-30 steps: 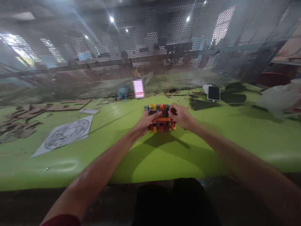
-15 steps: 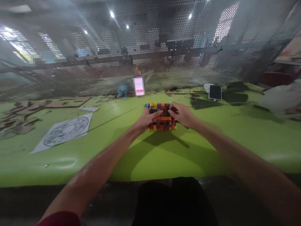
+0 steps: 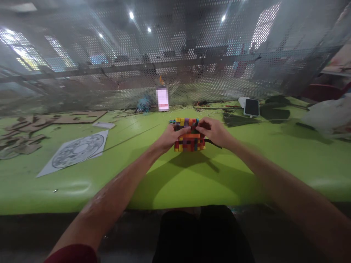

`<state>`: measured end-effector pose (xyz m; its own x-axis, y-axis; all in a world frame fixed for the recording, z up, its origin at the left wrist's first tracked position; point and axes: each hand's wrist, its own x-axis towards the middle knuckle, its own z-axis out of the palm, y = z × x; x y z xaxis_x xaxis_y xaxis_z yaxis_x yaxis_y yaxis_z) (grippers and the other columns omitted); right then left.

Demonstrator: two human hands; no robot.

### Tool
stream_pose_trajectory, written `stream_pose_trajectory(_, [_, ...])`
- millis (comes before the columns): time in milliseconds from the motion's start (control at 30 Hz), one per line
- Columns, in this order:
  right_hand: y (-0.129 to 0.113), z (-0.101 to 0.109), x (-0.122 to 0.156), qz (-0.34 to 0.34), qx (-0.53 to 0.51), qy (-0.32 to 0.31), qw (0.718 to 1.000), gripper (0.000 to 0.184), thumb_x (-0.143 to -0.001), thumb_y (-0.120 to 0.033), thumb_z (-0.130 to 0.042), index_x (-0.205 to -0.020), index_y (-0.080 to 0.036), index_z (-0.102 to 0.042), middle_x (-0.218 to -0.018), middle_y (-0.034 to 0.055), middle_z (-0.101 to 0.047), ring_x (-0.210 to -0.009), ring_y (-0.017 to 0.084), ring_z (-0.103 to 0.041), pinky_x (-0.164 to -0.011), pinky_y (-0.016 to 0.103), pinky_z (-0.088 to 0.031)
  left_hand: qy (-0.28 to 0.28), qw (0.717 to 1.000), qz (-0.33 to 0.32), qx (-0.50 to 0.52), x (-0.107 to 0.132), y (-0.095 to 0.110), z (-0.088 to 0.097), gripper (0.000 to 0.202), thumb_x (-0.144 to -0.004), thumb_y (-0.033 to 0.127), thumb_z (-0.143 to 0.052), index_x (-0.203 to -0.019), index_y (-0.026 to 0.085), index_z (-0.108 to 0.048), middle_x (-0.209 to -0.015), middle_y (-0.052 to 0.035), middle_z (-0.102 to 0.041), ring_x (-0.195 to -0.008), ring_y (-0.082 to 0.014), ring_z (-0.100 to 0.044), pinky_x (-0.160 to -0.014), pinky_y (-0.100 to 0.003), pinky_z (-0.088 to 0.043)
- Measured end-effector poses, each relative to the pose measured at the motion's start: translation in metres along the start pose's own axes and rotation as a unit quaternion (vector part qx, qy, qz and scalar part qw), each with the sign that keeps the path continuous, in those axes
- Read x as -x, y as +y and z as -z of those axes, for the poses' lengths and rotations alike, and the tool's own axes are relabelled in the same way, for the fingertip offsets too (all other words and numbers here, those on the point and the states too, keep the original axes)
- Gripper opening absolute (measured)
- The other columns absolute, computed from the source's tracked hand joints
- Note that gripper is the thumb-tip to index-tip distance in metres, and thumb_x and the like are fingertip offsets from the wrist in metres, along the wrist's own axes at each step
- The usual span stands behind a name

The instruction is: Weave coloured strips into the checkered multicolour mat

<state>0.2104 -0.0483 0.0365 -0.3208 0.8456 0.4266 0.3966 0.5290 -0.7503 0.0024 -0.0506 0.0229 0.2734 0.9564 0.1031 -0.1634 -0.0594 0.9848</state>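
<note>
Left hand point(image 3: 170, 137): fingers curled against the left side of the block point(image 3: 190, 141), thumb laid across its top; clamped on the block

Right hand point(image 3: 216, 131): thumb and fingertips drawn together on the upper right edge of the block; pinched on it, palm turned down

Block: multicoloured, chequered in yellow, orange, red, purple and dark squares; it rests on the tabletop point(image 3: 192, 179) at centre, between both hands; it appears to be made of small cubes, though blur prevents confirmation; a dark strip point(image 3: 215, 144) projects from under the right hand towards the right and lies flat on the tabletop

Tabletop: bright green, glossy along the near edge; both forearms extend over it from the near side

Left zone: a sheet point(image 3: 76, 151) printed with a circular pattern lies flat, well apart from the block; brown cardboard pieces point(image 3: 24, 131) are scattered beyond it

Far edge: a perforated metal screen point(image 3: 175, 54) stands upright along the back of the tabletop; a small card point(image 3: 162, 98), its face blurred, stands against the screen, behind the block

Right zone: a phone point(image 3: 251, 107) lies screen-up near the screen; a bundle of dark sticks point(image 3: 237, 119) lies just beside it, on the nearer side; a pale bag point(image 3: 323, 117) sits at the far right
</note>
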Motion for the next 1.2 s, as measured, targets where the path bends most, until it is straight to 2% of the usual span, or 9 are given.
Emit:
stream_pose_trajectory(133, [0.003,0.004,-0.003,-0.026,-0.069,-0.022,0.997,0.019,-0.085,-0.039,-0.073,-0.087,-0.023,-0.062,-0.075,0.0037,-0.068,-0.066,0.020,-0.064,-0.065,0.040,-0.058,0.027,0.999,0.004,0.024,-0.001,0.002,-0.003,0.018,-0.084,0.031,-0.081,-0.094,0.016,-0.080,-0.092,-0.0081,-0.081,-0.086,-0.0212,-0.076,-0.088,-0.038,-0.062])
stream_pose_trajectory(333, [0.000,0.000,0.000,-0.028,-0.095,-0.002,0.995,0.023,-0.083,-0.036,-0.076,-0.091,-0.025,-0.058,-0.071,0.0008,-0.067,-0.062,0.020,-0.066,-0.063,0.040,-0.059,0.007,0.999,0.003,0.031,-0.001,0.002,-0.005,0.014,-0.086,0.029,-0.078,-0.092,0.017,-0.080,-0.084,-0.0068,-0.080,-0.082,-0.0205,-0.075,-0.085,-0.036,-0.061])
stream_pose_trajectory(467, [-0.002,0.000,0.001,-0.030,-0.100,0.019,0.994,0.035,-0.078,-0.040,-0.082,-0.093,-0.027,-0.053,-0.069,-0.0020,-0.064,-0.061,0.020,-0.064,-0.058,0.038,-0.058,-0.012,1.000,0.003,0.020,-0.004,-0.003,-0.002,0.018,-0.087,0.033,-0.078,-0.095,0.016,-0.080,-0.087,-0.0077,-0.080,-0.079,-0.0195,-0.074,-0.085,-0.037,-0.061])
stream_pose_trajectory(600, [-0.002,0.002,0.000,-0.019,-0.087,0.013,0.996,0.034,-0.077,-0.044,-0.083,-0.088,-0.026,-0.056,-0.073,0.0009,-0.065,-0.064,0.020,-0.063,-0.060,0.040,-0.058,-0.021,1.000,-0.003,0.009,-0.005,-0.004,0.003,0.021,-0.087,0.034,-0.079,-0.098,0.017,-0.080,-0.094,-0.0084,-0.081,-0.088,-0.0213,-0.075,-0.090,-0.038,-0.061])
stream_pose_trajectory(700, [-0.002,0.004,-0.001,-0.023,-0.077,0.015,0.997,0.035,-0.077,-0.043,-0.083,-0.089,-0.026,-0.055,-0.073,0.0010,-0.064,-0.065,0.021,-0.062,-0.061,0.040,-0.056,-0.021,1.000,0.007,0.006,-0.004,-0.003,0.004,0.022,-0.086,0.036,-0.080,-0.097,0.017,-0.080,-0.099,-0.0092,-0.081,-0.088,-0.0217,-0.076,-0.088,-0.037,-0.061])
stream_pose_trajectory(800, [-0.004,0.002,0.001,0.004,-0.021,0.033,0.999,0.026,-0.080,-0.038,-0.078,-0.092,-0.024,-0.059,-0.075,0.0011,-0.063,-0.068,0.020,-0.060,-0.065,0.039,-0.053,0.001,0.999,0.022,0.028,-0.003,-0.001,0.003,0.022,-0.086,0.035,-0.080,-0.098,0.016,-0.079,-0.099,-0.0093,-0.081,-0.082,-0.0197,-0.075,-0.085,-0.036,-0.061])
stream_pose_trajectory(967, [-0.008,-0.002,0.005,0.081,0.052,0.056,0.994,0.012,-0.085,-0.030,-0.070,-0.090,-0.021,-0.063,-0.096,0.0072,-0.063,-0.079,0.022,-0.060,-0.074,0.040,-0.052,0.019,0.998,0.013,0.050,-0.003,-0.001,0.001,0.023,-0.086,0.032,-0.079,-0.102,0.016,-0.078,-0.102,-0.0096,-0.081,-0.080,-0.0182,-0.075,-0.081,-0.033,-0.061])
stream_pose_trajectory(1200, [-0.016,0.001,0.005,0.138,0.112,0.050,0.983,0.011,-0.091,-0.026,-0.066,-0.082,-0.023,-0.059,-0.092,0.0075,-0.058,-0.089,0.026,-0.057,-0.084,0.043,-0.049,0.010,0.999,0.001,0.041,-0.001,-0.001,0.002,0.026,-0.083,0.036,-0.081,-0.099,0.015,-0.079,-0.097,-0.0094,-0.082,-0.083,-0.0212,-0.076,-0.085,-0.036,-0.061])
